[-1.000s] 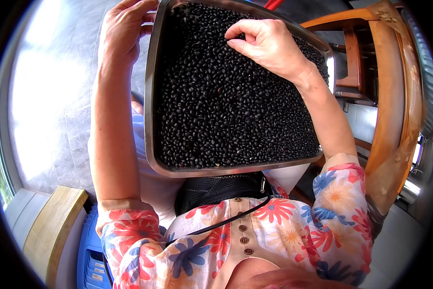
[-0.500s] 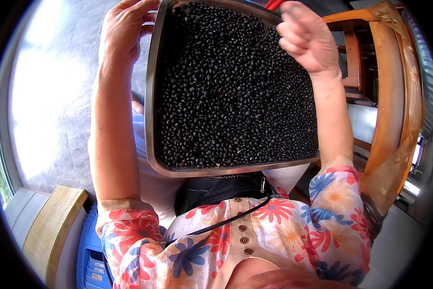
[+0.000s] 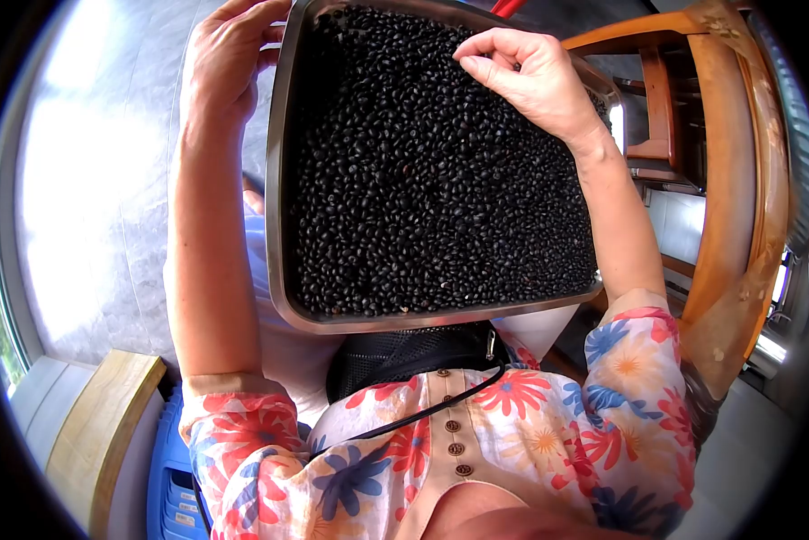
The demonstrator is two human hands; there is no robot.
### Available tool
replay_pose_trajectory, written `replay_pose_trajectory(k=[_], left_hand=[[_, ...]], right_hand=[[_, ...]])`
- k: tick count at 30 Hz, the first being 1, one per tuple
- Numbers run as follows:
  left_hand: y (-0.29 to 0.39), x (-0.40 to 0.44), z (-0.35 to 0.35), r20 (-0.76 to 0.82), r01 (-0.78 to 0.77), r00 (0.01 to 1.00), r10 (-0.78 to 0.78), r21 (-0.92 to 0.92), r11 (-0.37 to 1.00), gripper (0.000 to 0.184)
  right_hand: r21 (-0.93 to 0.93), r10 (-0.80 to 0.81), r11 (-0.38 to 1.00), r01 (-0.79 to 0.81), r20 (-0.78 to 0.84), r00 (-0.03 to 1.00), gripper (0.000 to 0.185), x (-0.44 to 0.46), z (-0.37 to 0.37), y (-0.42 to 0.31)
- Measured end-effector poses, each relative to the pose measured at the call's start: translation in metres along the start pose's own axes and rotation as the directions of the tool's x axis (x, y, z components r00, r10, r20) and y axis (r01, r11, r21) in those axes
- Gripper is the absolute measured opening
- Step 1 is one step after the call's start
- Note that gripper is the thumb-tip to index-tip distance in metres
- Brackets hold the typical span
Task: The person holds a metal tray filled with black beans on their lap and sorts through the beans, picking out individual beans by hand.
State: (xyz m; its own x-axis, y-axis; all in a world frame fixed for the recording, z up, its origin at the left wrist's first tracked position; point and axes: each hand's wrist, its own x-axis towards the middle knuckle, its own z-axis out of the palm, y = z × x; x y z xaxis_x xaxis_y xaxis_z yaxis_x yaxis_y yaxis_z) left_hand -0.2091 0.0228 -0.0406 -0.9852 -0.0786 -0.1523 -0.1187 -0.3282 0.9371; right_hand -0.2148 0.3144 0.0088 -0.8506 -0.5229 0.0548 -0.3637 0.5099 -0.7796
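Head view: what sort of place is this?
Probably a home interior, though a shop or eatery can't be ruled out: wooden furniture stands at the right, a smooth grey floor lies at the left, and a window or glass door shows greenery beyond.

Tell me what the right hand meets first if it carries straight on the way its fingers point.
Most likely the black beans in the metal tray; whether the right hand already touches them is unclear.
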Motion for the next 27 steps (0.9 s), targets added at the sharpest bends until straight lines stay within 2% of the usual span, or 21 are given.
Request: replay_pose_trajectory(k=[4,13,16,17,18,19,20,21,23,25,27], left_hand=[[0.002,-0.001,0.002,-0.023,0.005,1.0,-0.005,0.009,1.0,0.026],[-0.002,0.002,-0.004,0.014,0.0,1.0,0.0,-0.008,1.0,0.026],[-0.001,0.002,-0.002,0.0,0.006,1.0,-0.006,0.018,1.0,0.026],[0.002,0.0,0.0,-0.006,0.012,1.0,-0.012,0.033,0.999,0.026],[0.006,-0.003,0.003,-0.016,0.029,0.999,-0.029,0.018,0.999,0.026],[0.007,-0.01,0.009,-0.004,-0.026,1.0,0.026,-0.021,0.999,0.023],[0.007,-0.01,0.008,-0.052,-0.001,0.999,0.001,0.01,1.0,0.024],[0.006,-0.005,0.005,-0.087,0.02,0.996,-0.017,0.034,0.999,0.024],[0.006,-0.004,0.003,-0.115,0.055,0.992,-0.047,0.067,0.996,0.026],[-0.002,-0.001,-0.003,-0.122,0.056,0.992,-0.045,0.093,0.994,0.026],[-0.015,0.006,-0.014,-0.11,0.044,0.993,-0.038,0.052,0.998,0.027]], right_hand=[[-0.234,-0.025,0.972,0.028,0.014,1.0,0.016,-0.002,0.005,-0.01],[-0.316,-0.05,0.947,0.056,0.027,0.998,0.014,0.001,0.008,-0.011],[-0.13,-0.056,0.99,0.056,0.002,0.998,0.013,0.001,0.006,-0.004],[0.017,-0.048,0.999,0.049,-0.021,0.999,0.016,0.003,0.006,-0.004],[0.278,0.054,0.959,-0.059,0.025,0.998,0.015,0.0,-0.002,-0.008],[0.512,0.14,0.844,-0.163,0.084,0.987,0.015,-0.005,-0.013,-0.014],[0.726,0.056,0.675,-0.128,0.123,0.991,0.015,-0.009,-0.021,-0.008],[0.849,0.082,0.505,-0.153,0.129,0.988,0.013,-0.015,-0.027,-0.006],[0.967,0.061,0.193,-0.164,0.155,0.986,0.015,-0.03,-0.037,0.002],[0.993,0.003,0.021,-0.114,0.114,0.993,0.017,-0.053,-0.04,0.005],[0.995,0.107,-0.055,-0.087,0.092,0.99,0.018,-0.082,-0.039,0.005]])
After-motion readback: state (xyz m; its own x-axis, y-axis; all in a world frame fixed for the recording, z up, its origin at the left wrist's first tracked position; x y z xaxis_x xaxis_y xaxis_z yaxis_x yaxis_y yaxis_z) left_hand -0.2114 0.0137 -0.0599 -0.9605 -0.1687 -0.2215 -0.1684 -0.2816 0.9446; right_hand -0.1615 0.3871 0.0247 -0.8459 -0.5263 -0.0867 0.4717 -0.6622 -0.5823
